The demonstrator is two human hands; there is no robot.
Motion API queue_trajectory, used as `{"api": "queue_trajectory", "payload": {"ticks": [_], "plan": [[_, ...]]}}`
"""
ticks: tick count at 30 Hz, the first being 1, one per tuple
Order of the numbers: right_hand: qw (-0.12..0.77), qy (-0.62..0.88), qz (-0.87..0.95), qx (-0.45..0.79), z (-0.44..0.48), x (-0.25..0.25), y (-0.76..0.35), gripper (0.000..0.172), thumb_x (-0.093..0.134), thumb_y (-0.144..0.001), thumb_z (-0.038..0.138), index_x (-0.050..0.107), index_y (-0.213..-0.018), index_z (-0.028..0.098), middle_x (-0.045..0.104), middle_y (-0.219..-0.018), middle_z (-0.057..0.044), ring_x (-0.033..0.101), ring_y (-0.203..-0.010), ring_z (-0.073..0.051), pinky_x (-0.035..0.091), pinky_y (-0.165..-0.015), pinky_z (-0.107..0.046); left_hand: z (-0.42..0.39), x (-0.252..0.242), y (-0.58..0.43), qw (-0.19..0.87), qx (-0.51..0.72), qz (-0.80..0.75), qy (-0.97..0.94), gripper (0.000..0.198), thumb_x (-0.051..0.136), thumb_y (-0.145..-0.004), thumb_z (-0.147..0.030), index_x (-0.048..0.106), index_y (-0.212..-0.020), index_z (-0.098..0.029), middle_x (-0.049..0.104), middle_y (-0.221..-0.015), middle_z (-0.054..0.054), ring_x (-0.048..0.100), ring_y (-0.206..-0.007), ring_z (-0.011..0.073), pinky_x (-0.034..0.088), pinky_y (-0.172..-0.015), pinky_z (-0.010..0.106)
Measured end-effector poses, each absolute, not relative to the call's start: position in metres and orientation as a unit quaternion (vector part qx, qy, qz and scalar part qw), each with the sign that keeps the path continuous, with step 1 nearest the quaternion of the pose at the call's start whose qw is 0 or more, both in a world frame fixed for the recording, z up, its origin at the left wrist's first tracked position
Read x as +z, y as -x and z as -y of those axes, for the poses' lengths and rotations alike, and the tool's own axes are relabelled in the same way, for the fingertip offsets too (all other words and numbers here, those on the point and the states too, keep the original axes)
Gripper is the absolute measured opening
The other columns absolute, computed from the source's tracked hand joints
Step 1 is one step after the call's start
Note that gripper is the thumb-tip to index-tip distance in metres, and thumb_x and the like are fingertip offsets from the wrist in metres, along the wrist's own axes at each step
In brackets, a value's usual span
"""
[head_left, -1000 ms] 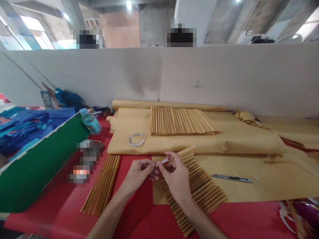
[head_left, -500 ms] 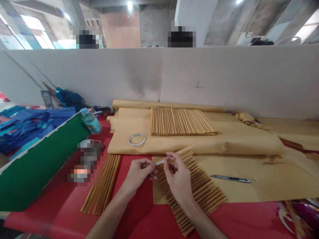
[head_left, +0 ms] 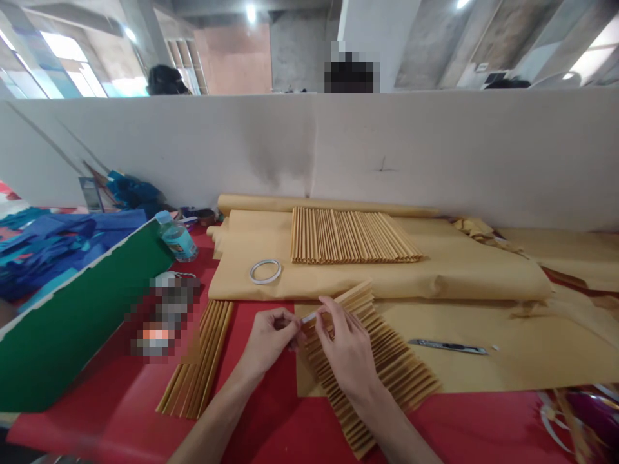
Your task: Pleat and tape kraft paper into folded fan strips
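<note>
Over pleated paper [head_left: 401,362]; R hand [head_left: 349,349] w/ strip [head_left: 308,318]

It looks like a paper-craft workshop: a red-covered worktable [head_left: 271,406] holds a broad flat tan paper sheet [head_left: 522,361], pleated golden-brown paper [head_left: 401,370] and a slim black-and-silver utility knife [head_left: 449,347].

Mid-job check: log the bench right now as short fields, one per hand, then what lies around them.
Left hand: pinches one end of a small white strip
Right hand: fingertips at the strip's other end
Under right hand: pleated paper
Beyond hands: pale ring, pleated stack
Right side: utility knife
Left side: folded strips, bottle
</note>
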State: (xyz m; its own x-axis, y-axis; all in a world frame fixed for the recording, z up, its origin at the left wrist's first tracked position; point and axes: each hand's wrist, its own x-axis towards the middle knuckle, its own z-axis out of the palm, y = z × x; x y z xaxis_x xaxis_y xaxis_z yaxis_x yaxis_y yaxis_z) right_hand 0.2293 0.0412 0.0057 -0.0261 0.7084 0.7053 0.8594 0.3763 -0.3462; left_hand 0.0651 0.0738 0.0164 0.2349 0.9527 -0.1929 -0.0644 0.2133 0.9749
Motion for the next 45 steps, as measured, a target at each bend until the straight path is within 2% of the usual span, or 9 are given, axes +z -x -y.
{"api": "queue_trajectory", "payload": {"ticks": [3, 7, 13, 18, 22, 28, 35, 40, 45], "plan": [[0.414, 0.545, 0.718, -0.127, -0.041, 0.008, -0.228, 0.029, 0.050, -0.103, 0.018, 0.057, -0.131, 0.016, 0.077, -0.105, -0.010, 0.075, -0.091, -0.023, 0.058, -0.084, -0.036, -0.075, 0.016, -0.065, 0.619, 0.416, -0.460, -0.482, 0.030, 0.081, -0.069, -0.041, 0.067, -0.068, -0.015, 0.069, -0.055, 0.002, 0.059, -0.042, 0.0103, 0.046, -0.045, 0.020], [0.417, 0.553, 0.712, -0.112, -0.039, 0.007, -0.227, 0.031, 0.051, -0.103, 0.020, 0.056, -0.134, 0.016, 0.075, -0.112, -0.011, 0.074, -0.097, -0.023, 0.059, -0.086, -0.036, -0.076, 0.015, -0.064, 0.612, 0.420, -0.461, -0.486, 0.031, 0.082, -0.069, -0.043, 0.068, -0.069, -0.015, 0.069, -0.056, 0.001, 0.059, -0.042, 0.0108, 0.047, -0.045, 0.020], [0.439, 0.539, 0.711, -0.104, -0.037, 0.016, -0.236, 0.038, 0.054, -0.101, 0.020, 0.053, -0.139, 0.015, 0.070, -0.124, -0.013, 0.068, -0.113, -0.025, 0.055, -0.094, -0.038, -0.075, 0.015, -0.062, 0.600, 0.418, -0.456, -0.507, 0.032, 0.080, -0.074, -0.044, 0.068, -0.070, -0.015, 0.070, -0.058, 0.003, 0.059, -0.043, 0.0118, 0.049, -0.047, 0.022], [0.316, 0.504, 0.797, -0.103, -0.043, 0.038, -0.239, 0.018, 0.056, -0.102, 0.023, 0.068, -0.114, 0.023, 0.066, -0.137, -0.009, 0.059, -0.121, -0.029, 0.041, -0.103, -0.050, -0.073, 0.017, -0.061, 0.582, 0.412, -0.449, -0.539, 0.021, 0.074, -0.076, -0.034, 0.070, -0.073, -0.014, 0.069, -0.059, 0.002, 0.060, -0.047, 0.0121, 0.048, -0.050, 0.022], [0.254, 0.497, 0.829, -0.026, -0.053, 0.045, -0.242, 0.014, 0.057, -0.102, 0.023, 0.069, -0.095, 0.024, 0.064, -0.140, -0.007, 0.054, -0.129, -0.028, 0.036, -0.103, -0.050, -0.070, 0.019, -0.059, 0.548, 0.401, -0.443, -0.585, 0.014, 0.067, -0.080, -0.027, 0.070, -0.075, -0.014, 0.070, -0.063, 0.002, 0.061, -0.053, 0.0126, 0.048, -0.055, 0.022], [0.219, 0.526, 0.821, 0.038, -0.063, 0.050, -0.264, 0.015, 0.060, -0.101, 0.022, 0.068, -0.089, 0.024, 0.067, -0.131, -0.005, 0.054, -0.127, -0.028, 0.034, -0.100, -0.051, -0.069, 0.021, -0.059, 0.511, 0.387, -0.455, -0.618, 0.016, 0.062, -0.083, -0.026, 0.070, -0.075, -0.014, 0.070, -0.064, 0.003, 0.061, -0.056, 0.0143, 0.048, -0.058, 0.024], [0.211, 0.493, 0.844, 0.003, -0.068, 0.051, -0.275, 0.023, 0.053, -0.100, 0.012, 0.068, -0.088, 0.024, 0.068, -0.129, -0.004, 0.054, -0.125, -0.026, 0.030, -0.100, -0.050, -0.069, 0.019, -0.060, 0.491, 0.357, -0.464, -0.645, 0.017, 0.059, -0.081, -0.023, 0.072, -0.075, -0.015, 0.069, -0.066, 0.001, 0.062, -0.061, 0.0145, 0.046, -0.061, 0.024], [0.221, 0.467, 0.854, -0.055, -0.067, 0.046, -0.268, 0.027, 0.051, -0.096, 0.004, 0.070, -0.096, 0.023, 0.069, -0.127, -0.005, 0.057, -0.123, -0.024, 0.027, -0.104, -0.048, -0.072, 0.019, -0.056, 0.485, 0.351, -0.468, -0.650, 0.016, 0.060, -0.081, -0.024, 0.072, -0.074, -0.016, 0.068, -0.065, 0.001, 0.061, -0.062, 0.0144, 0.045, -0.060, 0.023], [0.349, 0.528, 0.766, -0.107, -0.046, 0.052, -0.296, 0.026, 0.049, -0.104, 0.020, 0.067, -0.121, 0.026, 0.071, -0.122, -0.006, 0.065, -0.112, -0.022, 0.035, -0.104, -0.043, -0.074, 0.017, -0.055, 0.580, 0.363, -0.452, -0.572, 0.027, 0.071, -0.080, -0.041, 0.070, -0.073, -0.016, 0.067, -0.060, 0.001, 0.058, -0.053, 0.0128, 0.046, -0.055, 0.023]]}}
